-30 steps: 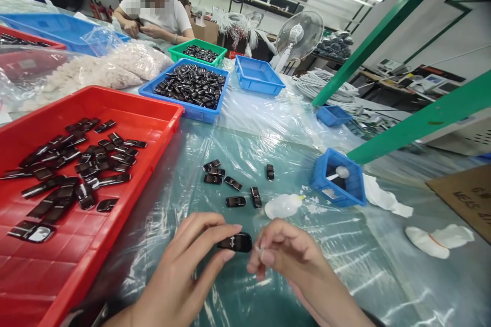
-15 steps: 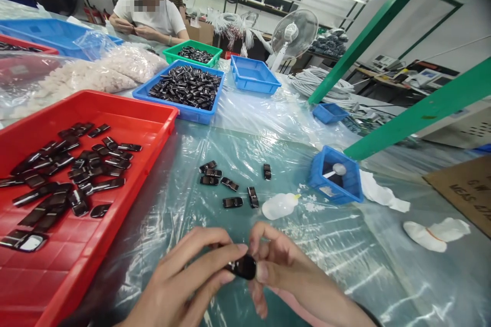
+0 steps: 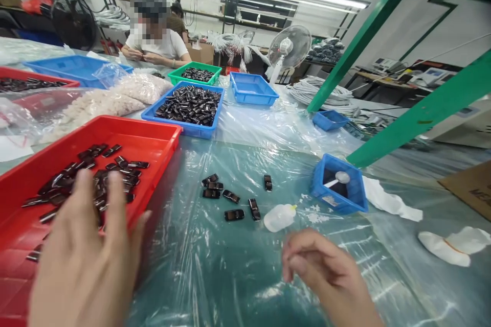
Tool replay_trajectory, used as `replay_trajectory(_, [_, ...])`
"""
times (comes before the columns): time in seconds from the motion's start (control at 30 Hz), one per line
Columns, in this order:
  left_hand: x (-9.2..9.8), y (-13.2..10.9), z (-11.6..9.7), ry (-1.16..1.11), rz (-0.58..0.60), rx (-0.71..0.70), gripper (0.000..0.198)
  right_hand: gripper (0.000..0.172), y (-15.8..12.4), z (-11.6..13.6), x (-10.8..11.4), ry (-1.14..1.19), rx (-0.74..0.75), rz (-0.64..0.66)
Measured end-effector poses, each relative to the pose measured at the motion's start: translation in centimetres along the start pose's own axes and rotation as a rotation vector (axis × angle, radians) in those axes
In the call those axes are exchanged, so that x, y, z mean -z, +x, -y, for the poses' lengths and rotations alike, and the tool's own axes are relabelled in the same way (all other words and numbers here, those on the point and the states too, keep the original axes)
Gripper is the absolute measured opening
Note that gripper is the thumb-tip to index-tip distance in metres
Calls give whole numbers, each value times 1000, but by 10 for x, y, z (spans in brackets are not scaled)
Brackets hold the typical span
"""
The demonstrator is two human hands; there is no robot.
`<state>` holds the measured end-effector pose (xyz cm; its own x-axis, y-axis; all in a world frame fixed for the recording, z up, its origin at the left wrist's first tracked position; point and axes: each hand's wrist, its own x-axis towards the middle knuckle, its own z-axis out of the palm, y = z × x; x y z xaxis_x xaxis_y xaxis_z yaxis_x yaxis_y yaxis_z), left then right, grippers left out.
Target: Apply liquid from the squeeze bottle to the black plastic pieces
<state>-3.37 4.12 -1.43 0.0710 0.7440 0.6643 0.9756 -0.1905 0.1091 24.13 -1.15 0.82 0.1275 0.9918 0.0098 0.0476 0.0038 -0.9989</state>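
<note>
My left hand (image 3: 92, 245) reaches over the red tray (image 3: 153, 135), palm down, its fingers spread and blurred by motion. Beneath and beyond its fingertips are many glossy black plastic casings (image 3: 123, 162); the hand covers part of the pile. Above the green tabletop, my right hand (image 3: 326, 271) is loosely curled, thumb close to the fingers, with nothing visible in it. Just beyond it lies a white squeeze bottle (image 3: 279, 218) with a yellow tip. Several more black casings (image 3: 234, 215) are scattered on the plastic-covered table to the left of the bottle.
A small blue bin (image 3: 337, 199) with a white scoop stands at the right by a green post (image 3: 414, 117). Farther back are a blue tray (image 3: 184, 130) of black casings, a green tray (image 3: 215, 77) and a bag of pale parts (image 3: 103, 104). A co-worker (image 3: 159, 51) sits opposite.
Both hands were together on a black casing; now they are apart. My left hand has moved left over the red tray, my right hand slightly right. The view has tilted up a little.
</note>
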Motion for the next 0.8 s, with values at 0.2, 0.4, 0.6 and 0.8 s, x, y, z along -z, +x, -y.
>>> replay_trajectory(0.2, [-31, -25, -63, 71, 141, -455, 40, 12, 18, -19, 25, -271, 232, -363])
replay_trajectory(0.4, [-70, -15, -84, 47, 280, -418, 56, 44, 26, -47, 21, -324, 124, -221])
replay_trajectory(0.6, [-71, 0, -77, -61, 430, -319, 19, 24, 27, -52, 17, -352, 53, -68])
replay_trajectory(0.8, [-45, -8, -78, -382, 556, -227, 29, 30, 25, -46, 22, -367, 72, -90])
